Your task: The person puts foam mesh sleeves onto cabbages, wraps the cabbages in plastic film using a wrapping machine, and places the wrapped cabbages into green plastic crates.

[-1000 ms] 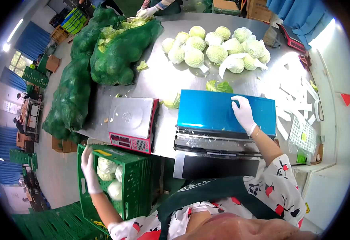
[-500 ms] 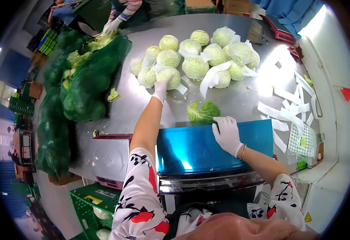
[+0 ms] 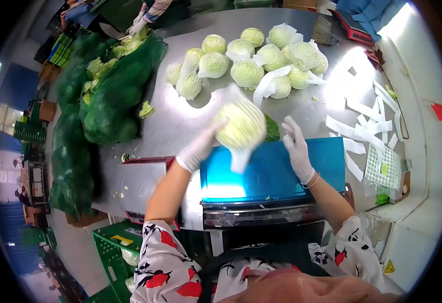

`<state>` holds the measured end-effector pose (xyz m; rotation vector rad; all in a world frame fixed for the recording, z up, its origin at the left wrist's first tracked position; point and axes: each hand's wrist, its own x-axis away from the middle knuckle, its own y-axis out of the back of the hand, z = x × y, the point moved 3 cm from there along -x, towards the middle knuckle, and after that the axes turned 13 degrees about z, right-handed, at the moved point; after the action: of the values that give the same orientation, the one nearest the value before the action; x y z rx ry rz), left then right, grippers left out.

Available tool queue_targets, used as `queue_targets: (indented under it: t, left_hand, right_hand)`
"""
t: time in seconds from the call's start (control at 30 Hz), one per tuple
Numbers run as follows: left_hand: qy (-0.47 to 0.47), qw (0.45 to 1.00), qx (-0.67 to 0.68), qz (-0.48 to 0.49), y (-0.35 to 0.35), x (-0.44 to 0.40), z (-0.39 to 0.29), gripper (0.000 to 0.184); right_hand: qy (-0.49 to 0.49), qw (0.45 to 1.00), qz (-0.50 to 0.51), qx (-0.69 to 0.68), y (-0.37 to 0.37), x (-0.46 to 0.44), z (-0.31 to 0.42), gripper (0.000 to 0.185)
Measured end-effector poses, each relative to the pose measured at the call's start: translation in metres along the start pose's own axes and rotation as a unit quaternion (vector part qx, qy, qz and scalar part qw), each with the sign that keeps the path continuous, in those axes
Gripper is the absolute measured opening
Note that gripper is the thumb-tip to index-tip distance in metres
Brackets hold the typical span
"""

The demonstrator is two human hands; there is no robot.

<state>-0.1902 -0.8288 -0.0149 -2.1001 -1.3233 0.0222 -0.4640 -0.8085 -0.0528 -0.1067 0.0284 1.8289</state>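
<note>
My left hand (image 3: 199, 147), in a white glove, grips a pale green cabbage (image 3: 241, 125) from its left side. A white foam net covers this cabbage, with loose ends sticking out above and below, slightly blurred. It is held in the air over the far edge of a machine with a shiny blue top (image 3: 261, 174). To its right, my gloved right hand (image 3: 297, 150) is open with fingers raised, above the blue top and holding nothing. A loose green leaf (image 3: 272, 129) shows partly behind the held cabbage. Beyond lie several cabbages (image 3: 247, 73), many in foam nets.
Green mesh sacks (image 3: 112, 108) of cabbages line the left side, where a co-worker's gloved hands (image 3: 138, 25) reach in. White foam strips (image 3: 367, 139) and a white plastic grid (image 3: 382, 169) lie at right. A red scale (image 3: 352, 28) stands at the far right.
My left hand has lifted the netted cabbage off the front of the group and brought it nearer and rightward. My right hand has risen off the blue top, its fingers now pointing up.
</note>
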Motion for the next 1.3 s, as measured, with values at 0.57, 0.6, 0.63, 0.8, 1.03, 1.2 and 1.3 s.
queue_targets:
  t: [0.57, 0.6, 0.63, 0.8, 1.03, 1.2, 1.3]
  left_hand:
    - [-0.070, 0.564, -0.748, -0.342, -0.075, 0.206, 0.144, 0.071]
    - [-0.045, 0.554, -0.751, -0.356, -0.079, 0.216, 0.156, 0.073]
    - [-0.019, 0.544, -0.753, -0.369, -0.084, 0.223, 0.167, 0.076]
    - [-0.068, 0.762, -0.549, -0.336, -0.075, 0.192, 0.198, 0.077]
    - [-0.076, 0.946, -0.311, -0.054, -0.117, 0.267, 0.106, 0.017]
    - [-0.277, 0.943, -0.158, 0.093, -0.106, 0.301, 0.062, 0.043]
    - [-0.283, 0.899, -0.315, -0.108, -0.099, 0.229, 0.036, 0.112]
  right_hand:
    - [0.036, 0.832, -0.164, 0.528, 0.051, 0.190, 0.065, 0.052]
    - [-0.020, 0.795, -0.172, 0.581, 0.059, 0.210, 0.055, 0.054]
    - [-0.078, 0.752, -0.178, 0.630, 0.062, 0.228, 0.043, 0.057]
    - [-0.146, 0.768, -0.112, 0.613, 0.035, 0.241, 0.004, 0.045]
    - [-0.180, 0.959, 0.154, 0.156, 0.025, 0.254, 0.110, 0.015]
    - [-0.090, 0.906, 0.397, 0.115, 0.052, 0.208, 0.218, 0.017]
    - [-0.032, 0.952, 0.281, 0.113, 0.023, 0.126, 0.199, 0.054]
